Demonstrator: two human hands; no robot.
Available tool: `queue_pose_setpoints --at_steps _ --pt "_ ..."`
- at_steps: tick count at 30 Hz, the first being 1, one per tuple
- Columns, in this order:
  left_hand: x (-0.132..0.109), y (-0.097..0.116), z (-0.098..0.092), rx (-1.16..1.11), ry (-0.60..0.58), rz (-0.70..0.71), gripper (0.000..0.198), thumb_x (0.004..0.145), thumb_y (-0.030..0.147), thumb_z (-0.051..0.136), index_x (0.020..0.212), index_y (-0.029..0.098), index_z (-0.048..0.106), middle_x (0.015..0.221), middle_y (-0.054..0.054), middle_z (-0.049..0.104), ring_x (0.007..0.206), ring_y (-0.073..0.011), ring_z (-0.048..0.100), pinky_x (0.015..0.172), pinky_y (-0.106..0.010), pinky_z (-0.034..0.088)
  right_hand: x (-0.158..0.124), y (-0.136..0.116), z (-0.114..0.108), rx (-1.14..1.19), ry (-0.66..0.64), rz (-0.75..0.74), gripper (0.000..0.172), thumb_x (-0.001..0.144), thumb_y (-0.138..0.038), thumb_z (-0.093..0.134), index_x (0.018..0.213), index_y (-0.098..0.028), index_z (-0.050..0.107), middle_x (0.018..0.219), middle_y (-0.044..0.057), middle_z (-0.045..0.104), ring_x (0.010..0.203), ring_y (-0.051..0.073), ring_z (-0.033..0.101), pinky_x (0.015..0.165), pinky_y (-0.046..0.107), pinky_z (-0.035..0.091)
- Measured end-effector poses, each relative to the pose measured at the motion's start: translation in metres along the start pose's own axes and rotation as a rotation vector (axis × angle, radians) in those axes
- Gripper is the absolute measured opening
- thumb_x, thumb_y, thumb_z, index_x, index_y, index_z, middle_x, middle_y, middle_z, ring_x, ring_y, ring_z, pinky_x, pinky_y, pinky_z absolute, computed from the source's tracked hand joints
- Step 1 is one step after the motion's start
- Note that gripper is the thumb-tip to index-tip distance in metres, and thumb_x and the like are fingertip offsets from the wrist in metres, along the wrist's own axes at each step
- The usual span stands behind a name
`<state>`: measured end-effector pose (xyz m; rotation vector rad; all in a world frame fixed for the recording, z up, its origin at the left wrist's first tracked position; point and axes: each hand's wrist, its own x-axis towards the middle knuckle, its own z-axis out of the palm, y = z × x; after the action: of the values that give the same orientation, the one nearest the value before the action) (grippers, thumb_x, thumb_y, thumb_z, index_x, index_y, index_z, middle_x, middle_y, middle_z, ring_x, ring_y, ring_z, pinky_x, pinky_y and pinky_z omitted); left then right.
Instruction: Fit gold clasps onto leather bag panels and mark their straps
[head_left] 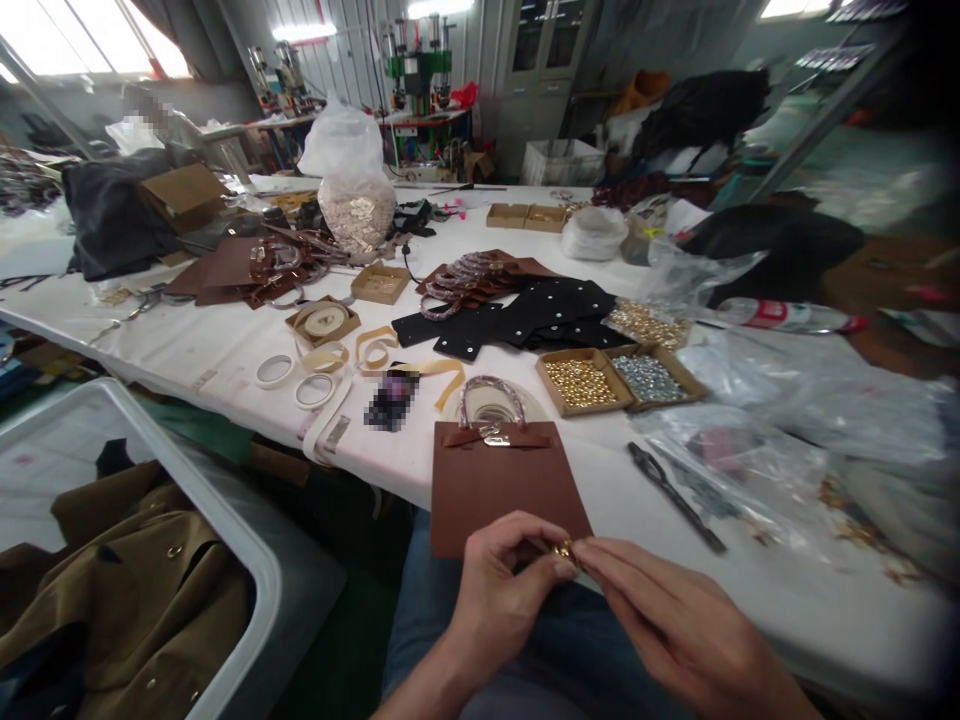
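Just over the near edge of a brown handbag panel [504, 485], my left hand [504, 585] pinches a small shiny gold metal piece [562, 550] between thumb and fingers. My right hand [671, 610] meets it from the other side, its fingertips closed together on the same piece. The exact kind of fitting is too small to tell. The panel lies flat on the table, with a plastic-wrapped handle [491, 385] and a metal clasp [495, 436] at its top. Behind the handle is a roll of pale tape [532, 405].
Trays of gold studs [579, 388] and silver studs [651, 378] stand beyond the panel. A dark metal tool [675, 495] lies at right beside plastic bags [739, 480]. Black pieces [555, 312] and brown panels [251, 268] lie farther back. A white bin [262, 570] holds brown cloth at left.
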<state>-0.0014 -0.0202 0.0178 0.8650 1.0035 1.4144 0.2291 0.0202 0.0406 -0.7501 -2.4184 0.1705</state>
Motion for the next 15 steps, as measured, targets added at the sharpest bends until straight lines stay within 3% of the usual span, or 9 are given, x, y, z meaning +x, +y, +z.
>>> queue_pose_setpoints --at_steps 7,15 --pt "-0.001 0.001 0.006 -0.020 -0.013 0.003 0.022 0.088 0.033 0.100 0.100 0.017 0.090 0.099 -0.010 0.082 0.089 -0.0211 0.075 0.082 -0.028 0.059 0.004 -0.001 -0.001 -0.074 0.047 -0.041 0.051 0.104 -0.010 0.073 0.153 -0.025 0.074 0.134 0.006 0.085 0.111 0.025 0.087 0.104 0.033 0.070" --pt "0.000 0.010 0.009 0.032 0.003 0.016 0.027 0.091 0.040 0.097 0.102 0.016 0.090 0.098 -0.010 0.081 0.089 -0.0214 0.075 0.081 -0.028 0.061 0.000 -0.014 0.015 -0.128 0.074 0.060 0.043 0.108 -0.011 0.071 0.150 -0.021 0.071 0.132 0.008 0.085 0.109 0.024 0.087 0.104 0.031 0.066"
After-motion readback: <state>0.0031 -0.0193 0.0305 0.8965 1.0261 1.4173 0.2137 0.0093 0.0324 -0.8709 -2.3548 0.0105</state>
